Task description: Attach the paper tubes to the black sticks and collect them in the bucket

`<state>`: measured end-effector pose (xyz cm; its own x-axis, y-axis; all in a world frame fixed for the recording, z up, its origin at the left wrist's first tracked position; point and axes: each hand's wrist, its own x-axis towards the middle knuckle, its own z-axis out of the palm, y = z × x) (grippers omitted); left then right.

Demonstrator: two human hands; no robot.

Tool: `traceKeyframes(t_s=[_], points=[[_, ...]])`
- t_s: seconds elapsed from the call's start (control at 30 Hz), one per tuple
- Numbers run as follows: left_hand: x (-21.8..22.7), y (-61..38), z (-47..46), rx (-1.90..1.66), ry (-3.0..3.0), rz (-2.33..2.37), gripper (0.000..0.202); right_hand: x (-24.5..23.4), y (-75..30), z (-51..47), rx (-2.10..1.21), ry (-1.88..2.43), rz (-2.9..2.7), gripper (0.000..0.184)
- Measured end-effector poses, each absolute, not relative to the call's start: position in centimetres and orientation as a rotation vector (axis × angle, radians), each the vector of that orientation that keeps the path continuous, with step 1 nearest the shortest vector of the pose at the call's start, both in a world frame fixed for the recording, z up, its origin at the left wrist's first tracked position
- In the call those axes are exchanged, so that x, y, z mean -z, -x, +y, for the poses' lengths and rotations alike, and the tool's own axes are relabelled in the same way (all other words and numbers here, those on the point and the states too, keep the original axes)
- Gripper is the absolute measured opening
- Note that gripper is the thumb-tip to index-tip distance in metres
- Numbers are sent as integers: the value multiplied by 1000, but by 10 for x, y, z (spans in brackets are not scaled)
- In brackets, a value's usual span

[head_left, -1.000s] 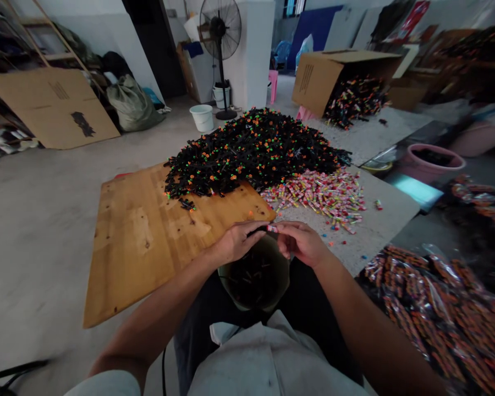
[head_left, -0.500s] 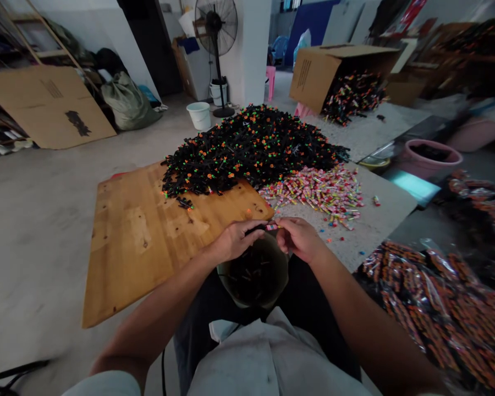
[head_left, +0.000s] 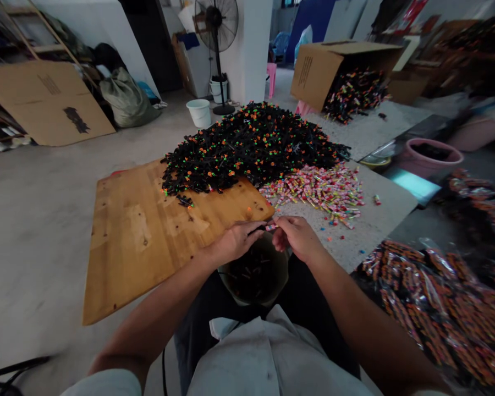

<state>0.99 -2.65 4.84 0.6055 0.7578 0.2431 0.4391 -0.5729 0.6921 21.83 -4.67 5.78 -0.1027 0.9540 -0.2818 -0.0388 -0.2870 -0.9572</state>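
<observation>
Above the bucket between my knees, my left hand (head_left: 234, 241) pinches a small black plastic piece, mostly hidden by the fingers. My right hand (head_left: 299, 236) has thumb and fingertips closed on a small pink-labelled tube (head_left: 271, 226), its end meeting the black piece. Below them, the bucket (head_left: 284, 278) holds dark pieces. A large heap of black plastic pieces (head_left: 247, 146) with orange and green tips lies just beyond the hands. To its right spreads a pile of pink and yellow tubes (head_left: 322, 192) like the one I hold.
A wooden board (head_left: 124, 258) lies at left under part of the heap, beside a grey tabletop (head_left: 390, 192). Bagged orange-and-black goods (head_left: 433, 308) stand at right. Farther off are a tipped cardboard box (head_left: 315, 77), a pink tub (head_left: 431, 159), a white bucket (head_left: 199, 114) and a fan (head_left: 216, 49).
The right fingers have shifted slightly on the pink-labelled tube, which is now a little more tilted and more covered. The left hand stays nearly in place.
</observation>
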Motion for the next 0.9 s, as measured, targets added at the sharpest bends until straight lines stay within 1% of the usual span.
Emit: traceKeyframes(t_s=[0.17,0.33,0.43,0.57,0.67,0.8,0.83,0.87,0.9], points=[[-46,-16,-34,-608,-2395,1153,28,-59,-212,-42,-1468,1437,-1088,28],[-33,-18,-39,-676,-2161,1126,24,-49,-208,-44,-1437,1458,-1106,33],[-29,-19,-42,-671,-2141,1098,25,-42,-206,-49,-1390,1447,-1189,37],[-29,-20,-43,-626,-2262,1135,31,-38,-203,-55,-1362,1407,-1184,39],[-27,-17,-39,-548,-2287,1158,31,-32,-205,-56,-1361,1411,-1213,43],[-15,-7,-35,-271,-2205,982,27,-11,-225,-37,-1604,1474,-1428,48],[-11,-4,-36,-189,-2200,911,26,-4,-234,-27,-1605,1532,-1495,49],[-8,-3,-37,-132,-2204,860,24,2,-243,-15,-1502,1609,-1562,47],[-4,-1,-38,-112,-2212,846,24,7,-252,-2,-1305,1708,-1608,45]])
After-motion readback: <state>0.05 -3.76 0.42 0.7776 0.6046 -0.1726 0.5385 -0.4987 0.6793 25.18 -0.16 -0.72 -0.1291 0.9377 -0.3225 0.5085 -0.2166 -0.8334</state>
